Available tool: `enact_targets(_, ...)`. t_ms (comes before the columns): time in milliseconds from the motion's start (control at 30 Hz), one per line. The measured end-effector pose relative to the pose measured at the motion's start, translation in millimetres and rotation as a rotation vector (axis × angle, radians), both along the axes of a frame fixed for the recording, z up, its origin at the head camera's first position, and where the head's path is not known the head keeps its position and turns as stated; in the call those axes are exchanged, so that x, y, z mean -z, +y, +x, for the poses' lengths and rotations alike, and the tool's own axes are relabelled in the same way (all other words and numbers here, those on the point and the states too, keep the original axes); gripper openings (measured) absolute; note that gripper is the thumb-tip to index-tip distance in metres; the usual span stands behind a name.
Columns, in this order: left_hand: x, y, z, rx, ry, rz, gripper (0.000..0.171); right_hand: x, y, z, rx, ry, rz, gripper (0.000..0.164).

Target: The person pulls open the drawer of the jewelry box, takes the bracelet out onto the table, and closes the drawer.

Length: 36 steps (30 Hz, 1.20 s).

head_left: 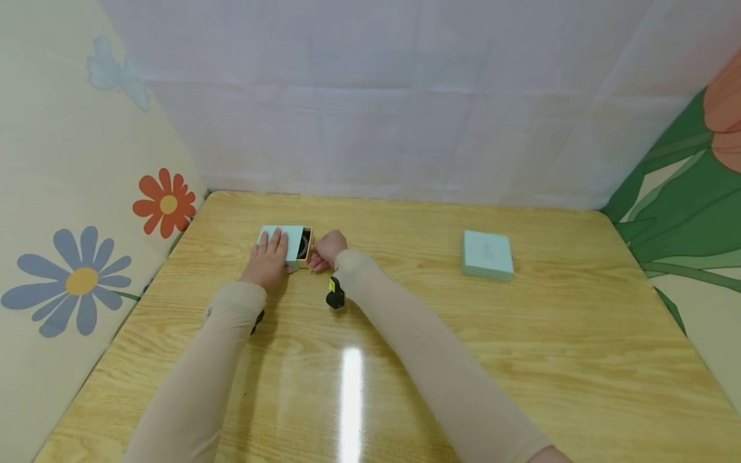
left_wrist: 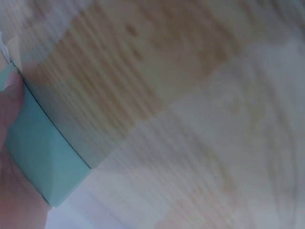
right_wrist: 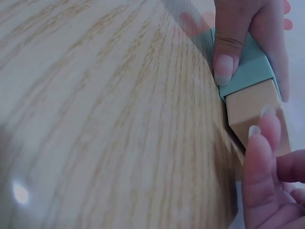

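Beige sleeves (head_left: 434,347) — hands (head_left: 268,260) at a part-open box (head_left: 294,239).

Sliding box (head_left: 294,238) on table (head_left: 417,296), left | tray (right_wrist: 252,102) partly inside it | other box (head_left: 487,251) right | cloth (head_left: 370,128) behind

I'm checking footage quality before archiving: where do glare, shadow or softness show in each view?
Head: bright glare streak on the table, shadow beside the left sleeve; left wrist: pale reflection washing out much of the surface, its grain soft, the mint box clearer; right wrist: small bright spot at lower left.
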<state>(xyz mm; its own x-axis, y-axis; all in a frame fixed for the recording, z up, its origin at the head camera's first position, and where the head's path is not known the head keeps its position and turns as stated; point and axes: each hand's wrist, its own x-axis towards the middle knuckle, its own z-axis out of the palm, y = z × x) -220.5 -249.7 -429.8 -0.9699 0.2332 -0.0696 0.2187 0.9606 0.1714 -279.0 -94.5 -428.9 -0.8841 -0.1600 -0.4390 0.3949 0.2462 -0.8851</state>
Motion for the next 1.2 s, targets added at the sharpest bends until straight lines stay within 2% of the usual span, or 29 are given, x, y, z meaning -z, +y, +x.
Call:
enact_targets(100,-0.4,0.4,-0.3,-0.003,-0.005,-0.004,0.078,0.0,0.9,-0.7,0.001,-0.011,0.002,0.015)
enact_targets(333,-2.1,1.0,0.7,-0.002,-0.001,-0.004,0.078,-1.1,5.1,1.2,-0.006,-0.012,0.006,0.026)
enact_targets(700,-3.1,2.0,3.7,-0.007,-0.012,0.020,0.077,-2.3,11.6,6.6,0.008,0.001,-0.029,0.017)
enact_targets(967,-2.9,1.8,2.4,-0.001,0.006,0.002,0.079,-5.3,13.9,9.1,0.025,0.006,-0.021,0.027)
enact_targets(1200,-1.7,3.0,2.6,0.000,0.031,0.003,0.077,-2.7,13.1,5.4,0.035,-0.015,-0.013,0.021)
